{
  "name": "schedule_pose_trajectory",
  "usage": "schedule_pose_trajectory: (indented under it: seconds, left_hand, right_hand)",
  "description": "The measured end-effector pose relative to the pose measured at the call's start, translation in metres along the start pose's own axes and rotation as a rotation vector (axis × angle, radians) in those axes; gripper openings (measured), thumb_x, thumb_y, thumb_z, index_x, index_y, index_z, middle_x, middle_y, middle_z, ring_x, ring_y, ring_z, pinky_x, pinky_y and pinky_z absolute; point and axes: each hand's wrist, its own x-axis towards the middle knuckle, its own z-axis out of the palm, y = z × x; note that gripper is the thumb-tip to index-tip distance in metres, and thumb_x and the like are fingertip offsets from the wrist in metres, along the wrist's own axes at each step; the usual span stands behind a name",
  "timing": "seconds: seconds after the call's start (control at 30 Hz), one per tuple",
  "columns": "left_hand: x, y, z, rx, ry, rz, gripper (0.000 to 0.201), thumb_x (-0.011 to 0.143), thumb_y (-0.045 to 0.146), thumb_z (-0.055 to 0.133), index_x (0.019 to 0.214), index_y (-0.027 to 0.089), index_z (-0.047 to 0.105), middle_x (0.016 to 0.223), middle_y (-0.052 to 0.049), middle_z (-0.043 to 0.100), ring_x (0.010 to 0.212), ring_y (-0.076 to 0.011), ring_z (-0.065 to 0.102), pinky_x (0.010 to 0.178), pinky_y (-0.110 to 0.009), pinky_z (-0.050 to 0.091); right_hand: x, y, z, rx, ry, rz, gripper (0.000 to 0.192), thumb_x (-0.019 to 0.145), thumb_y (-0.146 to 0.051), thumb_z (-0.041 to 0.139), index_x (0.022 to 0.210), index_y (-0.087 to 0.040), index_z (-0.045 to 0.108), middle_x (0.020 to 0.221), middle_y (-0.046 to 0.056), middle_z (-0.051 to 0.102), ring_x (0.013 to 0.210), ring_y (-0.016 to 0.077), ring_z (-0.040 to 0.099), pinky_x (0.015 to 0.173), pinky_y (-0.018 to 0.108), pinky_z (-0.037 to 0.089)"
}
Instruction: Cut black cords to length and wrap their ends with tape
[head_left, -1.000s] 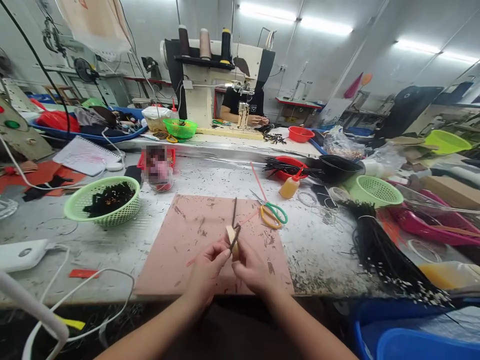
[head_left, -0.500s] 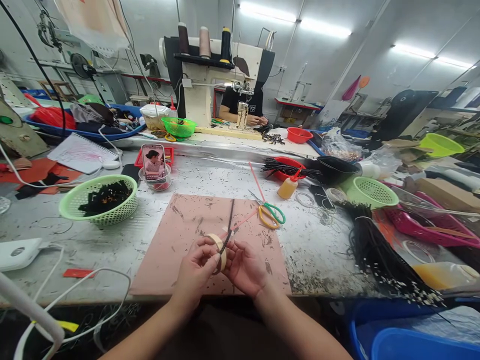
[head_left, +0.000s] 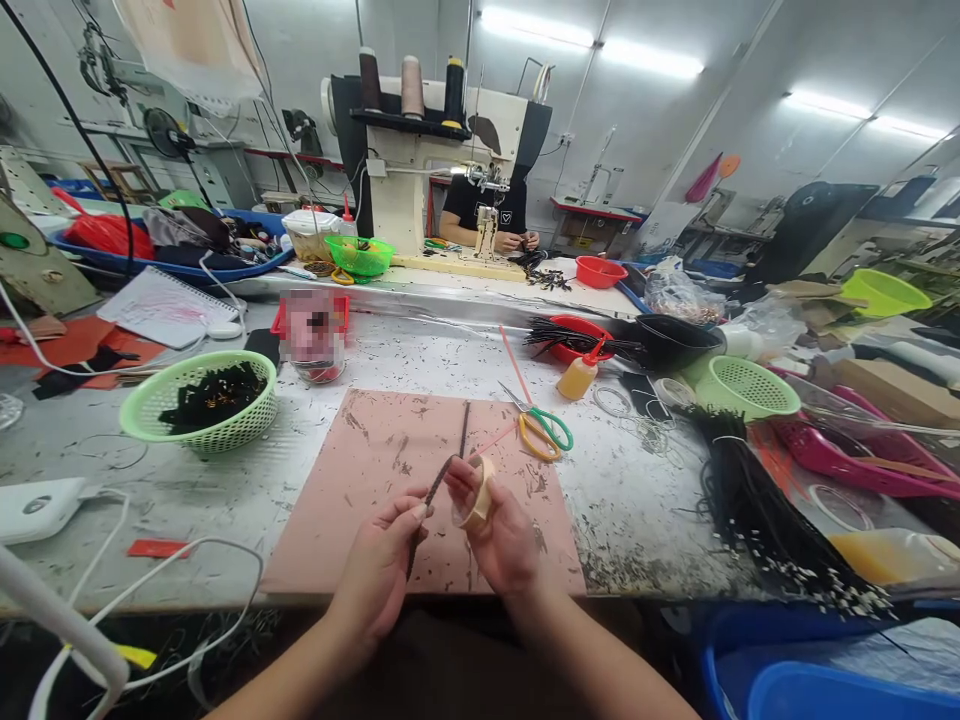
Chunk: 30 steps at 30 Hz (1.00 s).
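Pinching a thin dark cord (head_left: 433, 492) between thumb and fingertips, the left hand (head_left: 379, 570) sits low in the middle of the frame, closed on the lower stretch of the cord, which slants up and to the right from that grip. The right hand (head_left: 501, 535), just right of it, is closed on a small roll of tan tape (head_left: 477, 494), thumb and fingers wrapped around the ring, and its fingertips meet the cord's upper part where the cord passes beside the roll. So the cord runs between the two hands, and the tape sits at the top of the right hand, touching or nearly touching the cord; which of the two I cannot tell. Both hands hover over a pink mat (head_left: 375, 450) on the speckled worktable (head_left: 225, 480). Above and to the right of the hands, green-handled scissors (head_left: 541, 422) lie at the mat's edge, well apart from the fingers. A green basket (head_left: 199, 400) of dark pieces stands at centre left, and an orange squeeze bottle (head_left: 577, 377) stands beyond the scissors.
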Motion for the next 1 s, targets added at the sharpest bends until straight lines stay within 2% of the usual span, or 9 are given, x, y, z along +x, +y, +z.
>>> schedule_pose_trajectory:
  seconds: [0.1, 0.2, 0.33, 0.4, 0.5, 0.67, 0.77, 0.87, 1.0]
  left_hand:
    - [-0.003, -0.006, 0.001, -0.011, -0.111, -0.081, 0.011, 0.052, 0.022, 0.073, 0.052, 0.016, 0.063, 0.092, -0.003, 0.065, 0.082, -0.0136, 0.057, 0.069, -0.020, 0.043]
    - [-0.003, -0.011, 0.001, -0.030, -0.193, -0.087, 0.008, 0.056, 0.022, 0.071, 0.055, 0.017, 0.065, 0.106, -0.006, 0.063, 0.099, -0.0195, 0.054, 0.077, -0.024, 0.043]
    - [-0.002, -0.013, 0.001, -0.042, -0.166, -0.062, 0.010, 0.053, 0.022, 0.073, 0.052, 0.016, 0.065, 0.109, -0.007, 0.063, 0.105, -0.0220, 0.050, 0.078, -0.025, 0.043]
    - [-0.002, -0.013, 0.002, -0.035, -0.150, -0.050, 0.012, 0.052, 0.023, 0.073, 0.050, 0.016, 0.064, 0.104, -0.006, 0.065, 0.101, -0.0207, 0.052, 0.077, -0.024, 0.043]
    - [-0.001, -0.014, 0.002, -0.002, -0.152, -0.021, 0.010, 0.054, 0.023, 0.072, 0.052, 0.016, 0.064, 0.087, -0.005, 0.067, 0.089, -0.0178, 0.055, 0.074, -0.024, 0.043]
    - [0.000, -0.014, 0.002, 0.040, -0.107, -0.021, 0.011, 0.051, 0.021, 0.072, 0.050, 0.015, 0.063, 0.053, 0.002, 0.058, 0.057, -0.0105, 0.050, 0.059, -0.022, 0.042]
    - [-0.001, -0.013, 0.003, -0.026, -0.106, -0.047, 0.015, 0.047, 0.020, 0.073, 0.045, 0.015, 0.059, 0.047, 0.003, 0.055, 0.051, -0.0084, 0.047, 0.054, -0.020, 0.040]
    - [-0.003, -0.011, 0.005, -0.071, -0.153, -0.103, 0.017, 0.045, 0.018, 0.074, 0.044, 0.015, 0.058, 0.047, 0.003, 0.055, 0.049, -0.0079, 0.047, 0.053, -0.020, 0.040]
    - [-0.004, -0.009, 0.004, -0.114, -0.202, -0.167, 0.019, 0.046, 0.017, 0.074, 0.045, 0.014, 0.056, 0.047, 0.004, 0.054, 0.048, -0.0066, 0.047, 0.051, -0.018, 0.039]
  right_hand:
    - [-0.001, 0.004, -0.002, -0.271, -0.025, -0.236, 0.022, 0.067, -0.033, 0.064, 0.086, -0.023, 0.069, 0.110, 0.005, 0.061, 0.108, 0.0215, 0.049, 0.098, 0.038, 0.031]
    - [-0.003, 0.009, -0.004, -0.515, -0.055, -0.391, 0.015, 0.070, -0.029, 0.064, 0.081, -0.024, 0.070, 0.115, 0.005, 0.057, 0.110, 0.0227, 0.047, 0.098, 0.040, 0.031]
    - [-0.007, 0.013, -0.008, -0.677, -0.096, -0.480, 0.030, 0.081, -0.039, 0.047, 0.098, -0.025, 0.067, 0.120, 0.007, 0.051, 0.112, 0.0238, 0.044, 0.098, 0.042, 0.032]
    - [-0.008, 0.015, -0.009, -0.763, -0.104, -0.517, 0.036, 0.085, -0.040, 0.039, 0.106, -0.025, 0.063, 0.122, 0.007, 0.048, 0.114, 0.0239, 0.042, 0.097, 0.042, 0.032]
    - [-0.009, 0.015, -0.010, -0.931, -0.103, -0.603, 0.035, 0.086, -0.033, 0.038, 0.113, -0.025, 0.059, 0.120, 0.007, 0.047, 0.111, 0.0233, 0.044, 0.095, 0.040, 0.036]
    - [-0.009, 0.013, -0.011, -1.129, -0.146, -0.800, 0.038, 0.083, -0.022, 0.041, 0.118, -0.027, 0.054, 0.110, 0.007, 0.047, 0.104, 0.0205, 0.047, 0.088, 0.036, 0.042]
    - [-0.008, 0.014, -0.012, -1.170, -0.132, -0.966, 0.040, 0.077, -0.017, 0.045, 0.115, -0.026, 0.055, 0.099, 0.005, 0.047, 0.092, 0.0179, 0.051, 0.078, 0.032, 0.048]
    - [-0.005, 0.014, -0.014, -1.187, -0.068, -1.125, 0.036, 0.072, -0.010, 0.046, 0.102, -0.025, 0.058, 0.093, 0.004, 0.046, 0.081, 0.0152, 0.053, 0.069, 0.029, 0.049]
    - [-0.002, 0.009, -0.017, -1.254, -0.148, -1.140, 0.038, 0.072, -0.008, 0.043, 0.105, -0.023, 0.053, 0.102, 0.006, 0.048, 0.079, 0.0149, 0.055, 0.066, 0.029, 0.049]
